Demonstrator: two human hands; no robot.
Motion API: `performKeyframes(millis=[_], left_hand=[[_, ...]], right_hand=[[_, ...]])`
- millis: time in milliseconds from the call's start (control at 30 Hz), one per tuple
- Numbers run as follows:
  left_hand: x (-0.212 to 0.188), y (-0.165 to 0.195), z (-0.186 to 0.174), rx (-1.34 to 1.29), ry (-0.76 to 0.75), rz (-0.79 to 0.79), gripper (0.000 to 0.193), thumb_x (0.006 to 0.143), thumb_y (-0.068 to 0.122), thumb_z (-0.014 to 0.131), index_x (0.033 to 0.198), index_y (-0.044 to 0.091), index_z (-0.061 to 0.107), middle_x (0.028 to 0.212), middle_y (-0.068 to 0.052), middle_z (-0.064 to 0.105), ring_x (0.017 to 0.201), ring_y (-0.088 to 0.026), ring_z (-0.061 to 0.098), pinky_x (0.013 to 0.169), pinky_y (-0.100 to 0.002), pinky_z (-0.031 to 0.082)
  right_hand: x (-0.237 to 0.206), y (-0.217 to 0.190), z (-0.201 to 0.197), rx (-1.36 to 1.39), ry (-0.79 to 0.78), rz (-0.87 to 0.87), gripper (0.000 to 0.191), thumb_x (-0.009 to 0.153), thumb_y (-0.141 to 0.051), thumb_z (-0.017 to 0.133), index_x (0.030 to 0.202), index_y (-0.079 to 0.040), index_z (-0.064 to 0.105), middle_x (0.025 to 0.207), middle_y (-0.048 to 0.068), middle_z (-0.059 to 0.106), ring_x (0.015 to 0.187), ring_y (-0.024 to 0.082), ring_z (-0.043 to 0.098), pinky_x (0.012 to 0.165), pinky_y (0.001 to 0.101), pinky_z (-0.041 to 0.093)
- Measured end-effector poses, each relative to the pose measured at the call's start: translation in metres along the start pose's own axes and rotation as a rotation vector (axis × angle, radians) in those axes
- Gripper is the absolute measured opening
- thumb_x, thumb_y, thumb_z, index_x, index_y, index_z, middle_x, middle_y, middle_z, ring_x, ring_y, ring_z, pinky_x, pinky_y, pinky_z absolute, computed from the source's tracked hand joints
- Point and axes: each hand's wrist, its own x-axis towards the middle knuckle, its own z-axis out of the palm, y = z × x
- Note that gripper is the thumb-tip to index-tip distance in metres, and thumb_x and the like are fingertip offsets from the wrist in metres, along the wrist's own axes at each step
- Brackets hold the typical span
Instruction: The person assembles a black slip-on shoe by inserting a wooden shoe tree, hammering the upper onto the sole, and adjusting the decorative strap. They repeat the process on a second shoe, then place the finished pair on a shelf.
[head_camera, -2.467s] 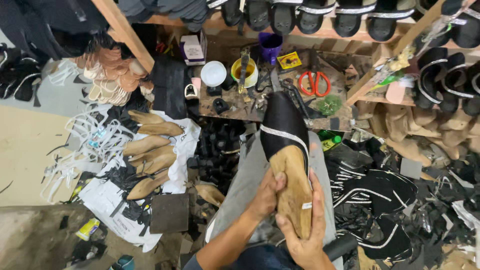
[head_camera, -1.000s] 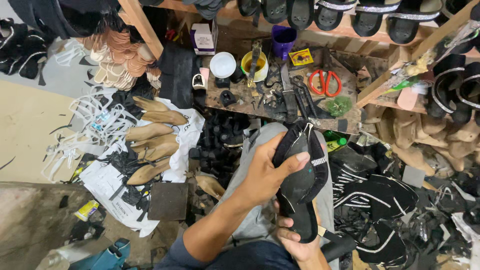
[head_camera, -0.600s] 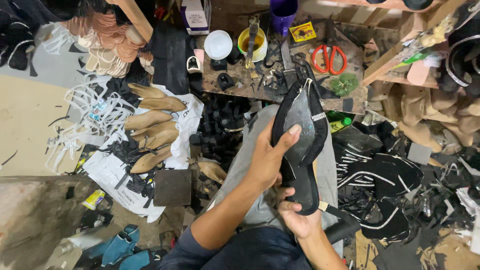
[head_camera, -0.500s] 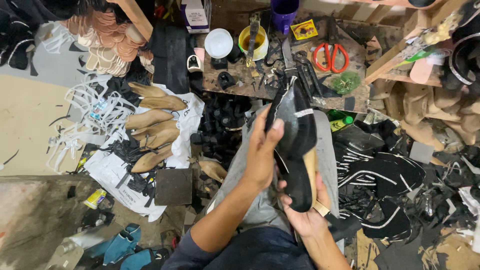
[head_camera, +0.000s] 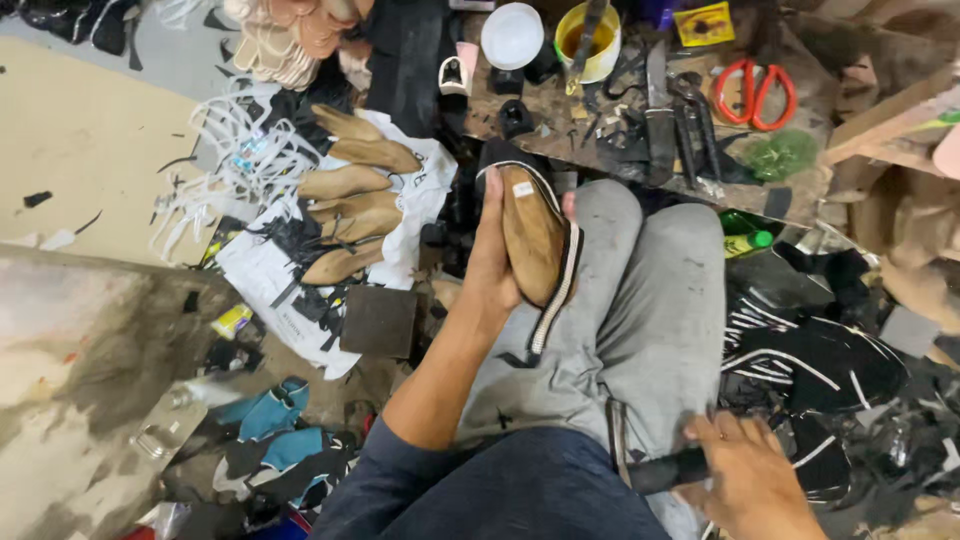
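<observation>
Wooden shoe last (head_camera: 530, 245), wrapped in a black upper with striped trim, rests sole-up over the person's left knee, the left hand (head_camera: 492, 262) fingers curled around its edge. At four o'clock, the right hand (head_camera: 745, 478) fingers clasp a black tool handle (head_camera: 668, 468). Red scissors (head_camera: 758, 92) lie on the table (head_camera: 560, 120) at one o'clock.

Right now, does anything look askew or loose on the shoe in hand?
Yes. The black upper hangs loose off the wooden last held by the left hand, its striped edge trailing toward the lap. The right hand grips a dark tool handle.
</observation>
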Motion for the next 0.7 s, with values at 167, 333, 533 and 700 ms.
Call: performKeyframes(millis=[167, 333, 533, 700], left_hand=[[0.040, -0.001, -0.032, -0.162, 0.073, -0.058, 0.064, 0.091, 0.070, 0.064, 0.113, 0.010, 0.061, 0.099, -0.016, 0.066, 0.088, -0.030, 0.067, 0.076, -0.045, 0.060], [0.050, -0.010, -0.047, -0.160, -0.037, -0.108, 0.069, 0.086, 0.074, 0.060, 0.100, 0.006, 0.062, 0.088, -0.018, 0.067, 0.082, -0.038, 0.066, 0.069, -0.049, 0.059], [0.048, -0.024, -0.028, -0.407, -0.019, -0.138, 0.069, 0.094, 0.070, 0.062, 0.102, 0.002, 0.060, 0.087, -0.019, 0.065, 0.082, -0.035, 0.065, 0.077, -0.050, 0.059], [0.045, -0.036, -0.023, -0.248, 0.059, -0.140, 0.066, 0.091, 0.070, 0.058, 0.103, 0.006, 0.063, 0.089, -0.019, 0.067, 0.082, -0.037, 0.065, 0.075, -0.051, 0.058]], right_hand=[[0.004, 0.009, 0.041, 0.200, 0.171, -0.387, 0.070, 0.056, -0.017, 0.088, 0.121, -0.018, 0.064, 0.120, 0.007, 0.068, 0.109, 0.028, 0.065, 0.090, 0.0404, 0.051], [-0.026, 0.027, -0.012, 0.812, 0.305, -0.179, 0.038, 0.083, -0.015, 0.071, 0.120, -0.012, 0.063, 0.094, 0.011, 0.072, 0.078, 0.022, 0.073, 0.068, 0.0364, 0.060], [-0.011, -0.075, -0.031, 1.884, 1.442, -1.179, 0.028, 0.100, -0.032, 0.061, 0.115, -0.009, 0.055, 0.086, 0.012, 0.059, 0.069, 0.023, 0.062, 0.062, 0.0380, 0.057], [0.010, -0.124, -0.012, 1.626, 0.865, -0.453, 0.027, 0.106, -0.027, 0.060, 0.099, -0.003, 0.052, 0.073, 0.010, 0.060, 0.059, 0.018, 0.057, 0.055, 0.0342, 0.050]])
